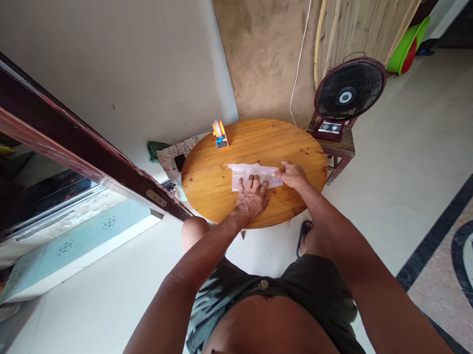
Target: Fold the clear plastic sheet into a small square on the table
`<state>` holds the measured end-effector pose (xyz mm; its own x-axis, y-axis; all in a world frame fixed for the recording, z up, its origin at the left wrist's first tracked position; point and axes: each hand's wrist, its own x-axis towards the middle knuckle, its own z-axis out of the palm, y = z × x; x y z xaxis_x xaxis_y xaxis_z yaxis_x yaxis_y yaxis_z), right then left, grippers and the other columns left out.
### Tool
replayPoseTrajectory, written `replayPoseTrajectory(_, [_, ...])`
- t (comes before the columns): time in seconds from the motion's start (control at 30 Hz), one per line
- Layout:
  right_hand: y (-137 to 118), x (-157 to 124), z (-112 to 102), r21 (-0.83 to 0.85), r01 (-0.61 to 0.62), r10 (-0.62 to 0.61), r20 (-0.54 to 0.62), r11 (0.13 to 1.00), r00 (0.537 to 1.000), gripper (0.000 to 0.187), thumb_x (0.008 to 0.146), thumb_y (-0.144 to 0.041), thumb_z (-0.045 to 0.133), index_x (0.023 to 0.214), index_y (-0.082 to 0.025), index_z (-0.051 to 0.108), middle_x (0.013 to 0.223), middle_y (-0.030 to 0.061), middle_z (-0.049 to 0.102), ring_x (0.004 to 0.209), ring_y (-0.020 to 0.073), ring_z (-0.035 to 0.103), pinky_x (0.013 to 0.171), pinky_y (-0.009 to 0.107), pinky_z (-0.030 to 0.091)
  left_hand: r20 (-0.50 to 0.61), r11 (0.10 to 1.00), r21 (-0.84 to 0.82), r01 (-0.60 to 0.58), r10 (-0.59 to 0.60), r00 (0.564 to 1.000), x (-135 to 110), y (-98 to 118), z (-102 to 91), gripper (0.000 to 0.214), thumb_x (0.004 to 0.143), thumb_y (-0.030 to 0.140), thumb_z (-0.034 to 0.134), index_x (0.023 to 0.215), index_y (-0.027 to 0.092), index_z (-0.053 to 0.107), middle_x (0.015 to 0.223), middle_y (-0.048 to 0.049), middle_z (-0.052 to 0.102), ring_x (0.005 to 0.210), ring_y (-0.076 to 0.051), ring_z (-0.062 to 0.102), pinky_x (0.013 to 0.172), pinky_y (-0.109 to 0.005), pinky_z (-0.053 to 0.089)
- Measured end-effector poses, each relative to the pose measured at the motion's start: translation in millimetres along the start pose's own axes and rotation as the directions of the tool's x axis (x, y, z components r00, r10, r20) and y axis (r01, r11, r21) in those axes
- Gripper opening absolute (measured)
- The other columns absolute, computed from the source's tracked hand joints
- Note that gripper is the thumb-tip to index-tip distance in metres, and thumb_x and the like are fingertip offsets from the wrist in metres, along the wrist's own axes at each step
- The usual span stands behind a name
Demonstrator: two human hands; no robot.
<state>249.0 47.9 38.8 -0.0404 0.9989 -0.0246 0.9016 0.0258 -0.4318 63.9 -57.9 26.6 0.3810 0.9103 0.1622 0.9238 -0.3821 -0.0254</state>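
Observation:
A strip of clear, pinkish bubble wrap point(256, 170) lies flat on the round wooden table point(205, 194). My left hand point(253, 195) rests palm down on its near edge, fingers spread and pressing on it. At the wrap's right end, my right hand point(294, 175) has its fingers closed on the edge; the fingertips are partly hidden. An orange and blue tape dispenser point(220, 134) stands near the table's far left edge, apart from both hands.
Right of the table, a dark red electric fan point(347, 94) stands on a small wooden stool point(340, 146). A door frame point(99, 131) rises on the left. Printed sacking point(170, 162) lies behind the table's left side. A white cord point(302, 52) hangs along the wall.

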Motion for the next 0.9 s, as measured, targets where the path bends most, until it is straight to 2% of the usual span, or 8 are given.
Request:
replayPoseTrajectory(0.13, [-9.2, 8.3, -6.4, -0.061, -0.006, 0.013, 0.120, 0.998, 0.993, 0.054, 0.082, -0.055, 0.069, 0.121, -0.017, 0.071, 0.118, 0.0138, 0.074, 0.111, 0.0277, 0.068, 0.088, 0.031, 0.050, -0.007, 1.000, 0.004, 0.003, -0.003, 1.000, -0.5, -0.1, 0.5, 0.059, 0.100, 0.042, 0.047, 0.153, 0.018, 0.044, 0.161, -0.0212, 0.035, 0.152, -0.042, 0.025, 0.121, -0.072, 0.016])
replayPoseTrajectory(0.27, [-18.4, 15.0, -5.5, -0.094, 0.021, -0.005, 0.171, 0.995, 0.985, 0.052, 0.077, -0.057, 0.074, 0.110, -0.017, 0.075, 0.110, 0.0134, 0.075, 0.104, 0.0267, 0.069, 0.078, 0.029, 0.049, -0.015, 1.000, -0.004, -0.003, 0.003, 1.000, -0.9, -0.9, 2.1, 0.061, 0.099, 0.044, 0.049, 0.154, 0.019, 0.042, 0.162, -0.0212, 0.034, 0.153, -0.042, 0.025, 0.120, -0.072, 0.016])
replayPoseTrajectory(0.4, [-18.8, 17.2, -4.4, -0.098, 0.066, -0.048, 0.177, 0.993, 0.983, 0.030, 0.073, -0.039, 0.076, 0.095, -0.018, 0.077, 0.097, 0.0097, 0.077, 0.088, 0.0223, 0.069, 0.065, 0.025, 0.042, -0.022, 1.000, -0.002, -0.001, 0.001, 1.000, -1.2, -1.6, 4.6, 0.061, 0.099, 0.044, 0.048, 0.154, 0.017, 0.043, 0.159, -0.0223, 0.038, 0.152, -0.042, 0.027, 0.121, -0.071, 0.017])
replayPoseTrajectory(0.5, [-14.1, 16.6, -4.1, -0.033, 0.103, -0.096, 0.161, 0.994, 0.982, 0.016, 0.074, -0.024, 0.070, 0.088, -0.017, 0.076, 0.085, 0.0054, 0.075, 0.075, 0.0171, 0.065, 0.059, 0.024, 0.036, -0.033, 1.000, 0.000, 0.000, 0.000, 0.999, -1.5, -1.4, 6.0, 0.061, 0.100, 0.045, 0.047, 0.152, 0.013, 0.045, 0.157, -0.0230, 0.042, 0.151, -0.042, 0.029, 0.122, -0.070, 0.016])
replayPoseTrajectory(0.7, [-7.5, 20.2, 2.6, 0.060, 0.086, -0.089, 0.062, 0.995, 0.994, 0.018, 0.075, -0.013, 0.063, 0.087, -0.017, 0.076, 0.077, 0.0019, 0.071, 0.070, 0.0142, 0.060, 0.059, 0.022, 0.035, -0.026, 1.000, 0.011, -0.001, 0.002, 1.000, -0.6, -0.3, 4.8, 0.064, 0.099, 0.045, 0.047, 0.154, 0.012, 0.041, 0.160, -0.0241, 0.037, 0.151, -0.042, 0.029, 0.121, -0.071, 0.016])
replayPoseTrajectory(0.8, [-10.2, 22.4, 4.9, 0.107, 0.087, -0.088, 0.005, 0.990, 0.996, 0.014, 0.083, -0.023, 0.063, 0.086, -0.016, 0.075, 0.075, 0.0026, 0.070, 0.072, 0.0148, 0.060, 0.060, 0.022, 0.037, -0.015, 1.000, 0.019, -0.004, 0.005, 1.000, -0.1, 0.1, 3.3, 0.061, 0.100, 0.044, 0.047, 0.153, 0.014, 0.044, 0.161, -0.0233, 0.035, 0.152, -0.042, 0.027, 0.121, -0.072, 0.017])
replayPoseTrajectory(0.9, [-13.2, 22.1, 5.9, 0.227, 0.078, -0.084, 0.015, 0.971, 0.996, 0.025, 0.086, -0.037, 0.068, 0.098, -0.016, 0.075, 0.083, 0.0034, 0.073, 0.074, 0.0148, 0.061, 0.064, 0.021, 0.042, -0.006, 1.000, 0.023, -0.005, 0.006, 1.000, 0.0, 0.5, 2.1, 0.060, 0.100, 0.043, 0.046, 0.152, 0.014, 0.045, 0.161, -0.0233, 0.034, 0.153, -0.043, 0.025, 0.121, -0.072, 0.018])
